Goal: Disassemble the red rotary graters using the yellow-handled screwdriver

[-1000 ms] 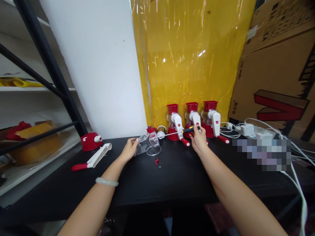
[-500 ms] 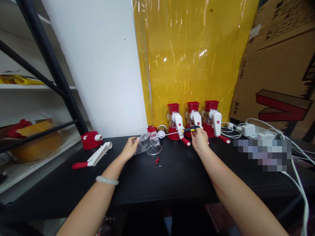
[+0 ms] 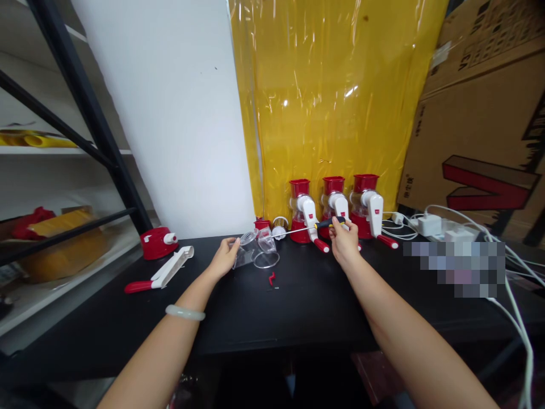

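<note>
1. At far left on the black table [image 3: 238, 324], the red base [image 3: 154, 244] and, just beside it, the white crank with a red handle [image 3: 172, 268] lie as they did half a second ago; neither is touched.
2. The left hand [image 3: 225, 257] grips the left edge of the clear plastic housing [image 3: 250, 251] between thumb and fingers. It keeps the same place as in the earlier pictures, so I judge that it steadies the part.
3. The housing rests on the table in front of the person, its round opening toward them. Behind it are a small red part [image 3: 262, 224] and a grater drum [image 3: 280, 227], partly hidden.
4. Nearer the person, a small red piece [image 3: 272, 278] and a thin screw-like bit [image 3: 276, 288] lie loose, unmoved.
5. The screwdriver [image 3: 326, 225] points left with its shaft reaching to the housing; whether its tip is seated in anything is too small to tell.
6. The right hand [image 3: 346, 241] holds the screwdriver's handle, and here is the change: half a second ago the fingers were tucked under it, and now fingertips show over the top. That suggests the driver is being twisted, while nothing looks freed or added.
7. Behind and beside that hand, three assembled red-and-white graters [image 3: 367, 221] stand upright, unchanged.
</note>
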A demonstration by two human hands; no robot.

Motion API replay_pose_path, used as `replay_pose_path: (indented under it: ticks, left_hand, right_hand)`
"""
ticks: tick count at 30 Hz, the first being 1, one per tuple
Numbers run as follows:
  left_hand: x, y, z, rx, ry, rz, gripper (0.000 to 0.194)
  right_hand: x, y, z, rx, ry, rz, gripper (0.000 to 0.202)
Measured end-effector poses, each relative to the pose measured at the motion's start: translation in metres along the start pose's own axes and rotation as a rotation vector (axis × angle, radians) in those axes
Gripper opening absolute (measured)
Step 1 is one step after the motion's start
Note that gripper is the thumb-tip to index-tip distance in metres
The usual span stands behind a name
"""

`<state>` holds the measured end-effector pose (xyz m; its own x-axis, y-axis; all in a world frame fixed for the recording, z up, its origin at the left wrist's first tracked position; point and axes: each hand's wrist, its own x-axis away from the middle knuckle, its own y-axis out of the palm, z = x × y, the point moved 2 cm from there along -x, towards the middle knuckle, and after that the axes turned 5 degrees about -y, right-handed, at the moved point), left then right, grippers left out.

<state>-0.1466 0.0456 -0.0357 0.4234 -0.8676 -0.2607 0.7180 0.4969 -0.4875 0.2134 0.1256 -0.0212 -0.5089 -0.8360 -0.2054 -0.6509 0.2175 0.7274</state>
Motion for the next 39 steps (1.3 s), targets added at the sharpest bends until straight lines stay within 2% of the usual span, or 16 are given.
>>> replay_pose_path:
  ticks: [6, 10, 19, 28, 36, 39]
  left_hand:
    - [0.0019, 0.0000, 0.0028, -0.034, -0.027, -0.033, 0.061]
    - [0.0027, -0.0005, 0.0037, -0.035, -0.034, -0.030, 0.060]
    - [0.0018, 0.0000, 0.0031, -0.026, -0.021, -0.028, 0.058]
    - [0.0026, -0.0005, 0.0037, -0.031, -0.012, -0.032, 0.062]
    - [0.0024, -0.0007, 0.0037, -0.045, -0.009, -0.031, 0.061]
    - [0.0028, -0.0007, 0.0047, -0.028, 0.008, -0.017, 0.060]
  right_hand:
    - [-0.0004, -0.0001, -0.0023, 0.033, 0.077, 0.002, 0.026]
    - [0.0000, -0.0006, -0.0042, -0.007, 0.116, 0.006, 0.019]
    - [-0.0001, 0.0005, -0.0045, 0.002, 0.111, 0.047, 0.029]
    - [-0.0020, -0.0015, -0.0012, 0.036, 0.122, -0.027, 0.026]
    - [0.0003, 0.0002, -0.0040, 0.054, 0.140, -0.027, 0.025]
    - [0.0014, 0.0006, -0.0046, 0.051, 0.145, 0.006, 0.031]
